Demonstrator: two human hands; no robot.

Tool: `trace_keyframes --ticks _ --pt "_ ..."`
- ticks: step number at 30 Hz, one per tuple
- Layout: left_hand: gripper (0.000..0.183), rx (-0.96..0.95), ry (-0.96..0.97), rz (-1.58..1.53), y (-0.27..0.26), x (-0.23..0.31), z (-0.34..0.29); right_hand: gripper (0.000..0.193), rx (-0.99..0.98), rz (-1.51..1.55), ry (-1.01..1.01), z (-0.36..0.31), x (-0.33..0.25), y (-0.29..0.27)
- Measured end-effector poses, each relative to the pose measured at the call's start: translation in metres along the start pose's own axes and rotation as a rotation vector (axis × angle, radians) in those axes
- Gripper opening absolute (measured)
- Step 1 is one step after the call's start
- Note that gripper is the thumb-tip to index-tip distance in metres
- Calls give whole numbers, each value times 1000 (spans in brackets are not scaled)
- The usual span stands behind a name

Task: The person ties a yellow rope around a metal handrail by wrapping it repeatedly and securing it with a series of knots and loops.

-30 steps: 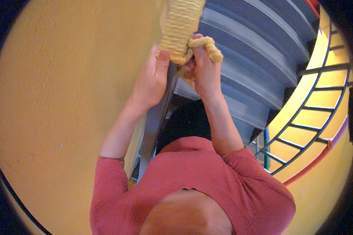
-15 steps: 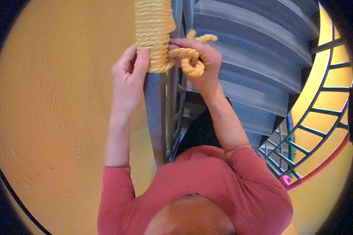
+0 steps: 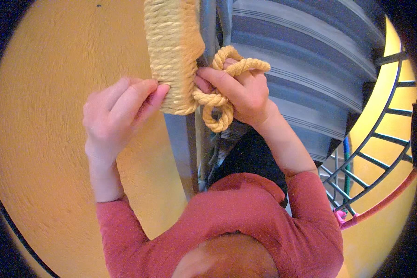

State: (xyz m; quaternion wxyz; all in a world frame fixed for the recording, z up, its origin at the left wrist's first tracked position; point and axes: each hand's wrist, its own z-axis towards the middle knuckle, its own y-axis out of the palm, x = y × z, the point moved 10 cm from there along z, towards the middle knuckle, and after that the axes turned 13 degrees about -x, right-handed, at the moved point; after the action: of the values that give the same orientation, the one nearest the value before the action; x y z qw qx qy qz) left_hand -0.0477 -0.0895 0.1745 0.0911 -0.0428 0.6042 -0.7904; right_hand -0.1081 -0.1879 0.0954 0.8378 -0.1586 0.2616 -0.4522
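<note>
Holding looped rope [image 3: 211, 99], the right hand [image 3: 246, 92] has room rightward; left hand [image 3: 116, 107] pinches narrow at edge of wrapping [image 3: 172, 53].

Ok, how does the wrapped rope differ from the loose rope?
The wrapped rope lies in tight, side-by-side turns; the loose rope curls in open loops. The wrapped rope forms a broad band, the loose rope a single strand. The left hand's fingertips meet the wrapped rope's edge; the right hand holds the loose rope. Both are yellow.

Warm, uneven light brightens the curved yellow painted wall [image 3: 373, 104] at right, while the ribbed grey stair treads [image 3: 306, 83] look dimmer and bluish. Speckled black vignetting rings the bowed fisheye view.
</note>
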Motion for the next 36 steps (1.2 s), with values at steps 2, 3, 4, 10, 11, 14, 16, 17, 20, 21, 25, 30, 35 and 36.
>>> trace_keyframes --ticks 2,3,4,10,11,14,16,17,20,21,25,30,35,36 --pt "14 19 -16 -71 0 -2 -4 19 3 89 47 1 3 -1" --pt "14 46 -22 -110 0 -3 -5 19 7 149 98 -2 7 3" --pt "14 74 -28 -150 2 -6 -4 19 12 208 149 -6 11 7" --pt "14 108 49 -100 5 -4 -1 16 29 99 141 2 13 2" --pt "14 115 115 -60 3 4 0 17 9 85 112 2 10 -2" --pt "14 40 167 -6 6 8 7 20 -82 -28 46 9 1 -6" --pt "13 9 181 -1 4 13 11 21 -102 -51 -6 12 1 -8" --pt "13 -11 185 4 4 15 12 21 -71 -49 -70 15 -8 -11" --pt "13 -36 208 25 4 17 13 21 -153 -92 -60 17 -10 -6" --pt "13 -49 198 21 4 18 13 21 -172 -84 -48 17 -10 -4" --pt "12 -62 154 -47 3 20 13 22 -172 -78 -29 16 -11 -1" --pt "13 20 -8 -129 2 1 4 16 -22 99 126 11 -3 -1" --pt "29 23 -526 -692 76 -53 -36 11 34 432 579 -38 32 34" --pt "33 39 -542 -903 90 -55 -42 10 13 476 580 -38 24 40"
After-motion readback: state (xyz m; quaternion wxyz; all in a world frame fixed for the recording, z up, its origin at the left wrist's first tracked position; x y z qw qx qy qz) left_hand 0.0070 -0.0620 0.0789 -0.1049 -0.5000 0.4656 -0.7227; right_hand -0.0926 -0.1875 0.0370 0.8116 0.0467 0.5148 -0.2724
